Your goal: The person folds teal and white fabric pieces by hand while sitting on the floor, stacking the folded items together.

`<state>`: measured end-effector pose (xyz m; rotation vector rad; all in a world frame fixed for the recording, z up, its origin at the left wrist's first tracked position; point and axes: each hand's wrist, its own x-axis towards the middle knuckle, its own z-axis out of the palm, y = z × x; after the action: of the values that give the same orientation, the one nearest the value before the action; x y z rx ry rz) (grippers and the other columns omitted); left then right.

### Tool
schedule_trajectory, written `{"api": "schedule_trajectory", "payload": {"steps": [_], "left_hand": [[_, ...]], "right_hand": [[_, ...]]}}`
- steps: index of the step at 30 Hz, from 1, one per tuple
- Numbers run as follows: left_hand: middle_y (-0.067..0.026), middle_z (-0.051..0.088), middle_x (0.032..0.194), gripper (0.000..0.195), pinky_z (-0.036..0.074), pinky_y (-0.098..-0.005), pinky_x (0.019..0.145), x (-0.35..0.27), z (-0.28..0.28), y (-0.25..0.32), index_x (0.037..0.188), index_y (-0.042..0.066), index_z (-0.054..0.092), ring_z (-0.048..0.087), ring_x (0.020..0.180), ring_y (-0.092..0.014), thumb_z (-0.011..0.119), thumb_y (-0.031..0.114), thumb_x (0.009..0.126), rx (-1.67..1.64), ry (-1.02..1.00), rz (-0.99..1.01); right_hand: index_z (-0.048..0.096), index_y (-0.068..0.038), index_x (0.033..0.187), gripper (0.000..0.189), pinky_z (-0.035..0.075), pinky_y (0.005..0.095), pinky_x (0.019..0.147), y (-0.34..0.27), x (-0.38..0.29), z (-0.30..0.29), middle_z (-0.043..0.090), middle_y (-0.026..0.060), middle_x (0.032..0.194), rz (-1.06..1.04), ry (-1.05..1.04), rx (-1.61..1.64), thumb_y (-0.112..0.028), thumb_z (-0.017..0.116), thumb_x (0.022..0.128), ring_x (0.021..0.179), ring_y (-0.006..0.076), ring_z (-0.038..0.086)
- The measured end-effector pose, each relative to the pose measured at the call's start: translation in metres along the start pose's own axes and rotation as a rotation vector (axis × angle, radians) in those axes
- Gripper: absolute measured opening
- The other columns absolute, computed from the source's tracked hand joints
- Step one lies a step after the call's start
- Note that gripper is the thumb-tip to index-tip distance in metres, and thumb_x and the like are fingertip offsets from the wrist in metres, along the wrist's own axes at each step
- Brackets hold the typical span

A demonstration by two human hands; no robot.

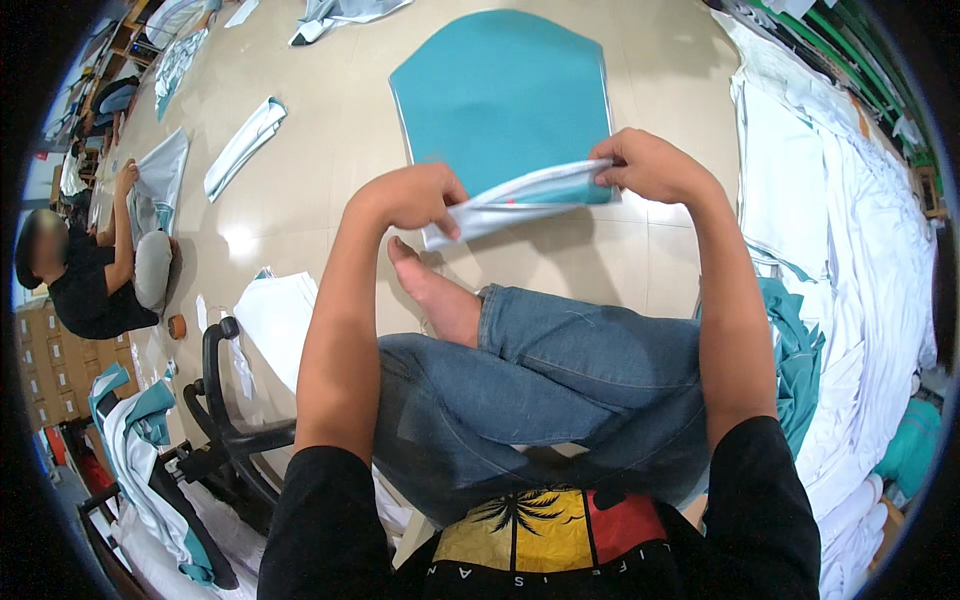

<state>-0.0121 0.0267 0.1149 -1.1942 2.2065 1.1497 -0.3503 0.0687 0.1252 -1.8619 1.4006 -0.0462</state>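
Note:
A teal fabric panel [510, 97] with a rounded far edge and thin white borders lies flat on the tiled floor before me. Across its near edge, a white-and-teal strip of folded fabric [517, 206] is lifted and slightly blurred. My left hand [412, 199] pinches the strip's left end between thumb and fingers. At its right end, my right hand [652, 165] grips it near the panel's right side. A small red mark shows midway along the strip. Whether strip and panel are one piece I cannot tell.
A rolled white cloth [244, 150] lies to the left, with white fabric pieces [281, 319] nearer me. An overturned chair base [232, 427] stands at lower left. Another person [97, 262] sits at far left handling cloth. White fabric stacks [784, 180] line the right.

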Motion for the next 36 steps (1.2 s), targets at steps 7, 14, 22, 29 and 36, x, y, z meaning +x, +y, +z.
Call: {"api": "schedule_trajectory", "payload": {"steps": [7,14,22,29,36], "left_hand": [[-0.0110,0.078,0.091,0.036,0.054,-0.0352,0.076,-0.027,-0.012,0.015,0.110,-0.002,0.078,0.069,0.081,-0.020,0.082,0.015,0.078,-0.215,-0.158,0.239],[-0.0211,0.075,0.112,0.048,0.056,-0.0403,0.091,0.032,0.003,-0.035,0.128,0.003,0.069,0.072,0.105,-0.034,0.079,0.026,0.088,-0.287,0.989,0.135],[-0.0229,0.076,0.104,0.064,0.060,-0.0432,0.081,0.052,0.026,-0.055,0.123,-0.005,0.069,0.075,0.093,-0.035,0.086,0.041,0.082,-0.026,0.355,-0.484],[-0.0266,0.076,0.088,0.049,0.061,-0.0408,0.059,0.072,0.042,-0.064,0.099,-0.013,0.075,0.076,0.069,-0.032,0.086,0.031,0.080,-0.262,0.227,-0.576],[-0.0194,0.072,0.102,0.059,0.062,-0.0391,0.064,0.067,0.032,-0.055,0.127,-0.013,0.059,0.074,0.080,-0.025,0.077,0.015,0.079,-0.600,0.349,-0.359]], "right_hand": [[0.077,0.004,0.115,0.028,0.058,0.0372,0.081,0.010,-0.023,-0.021,0.076,0.0106,0.093,-0.038,-0.237,0.318,-0.013,0.072,0.093,0.089,0.0184,0.072],[0.066,-0.007,0.139,0.043,0.055,0.0390,0.098,0.037,0.029,0.017,0.073,0.0179,0.131,0.023,0.773,0.306,-0.023,0.071,0.099,0.109,0.0308,0.073],[0.057,-0.005,0.138,0.055,0.057,0.0457,0.099,0.059,0.038,0.047,0.065,0.0230,0.129,0.351,0.465,-0.087,-0.028,0.077,0.092,0.123,0.0372,0.067],[0.046,-0.003,0.145,0.087,0.058,0.0515,0.101,0.068,0.042,0.070,0.047,0.0243,0.149,0.583,0.258,-0.259,-0.034,0.091,0.076,0.130,0.0447,0.061],[0.047,-0.004,0.145,0.084,0.057,0.0501,0.104,0.071,0.035,0.065,0.049,0.0225,0.149,0.540,0.277,-0.214,-0.036,0.088,0.080,0.129,0.0435,0.061]]}}
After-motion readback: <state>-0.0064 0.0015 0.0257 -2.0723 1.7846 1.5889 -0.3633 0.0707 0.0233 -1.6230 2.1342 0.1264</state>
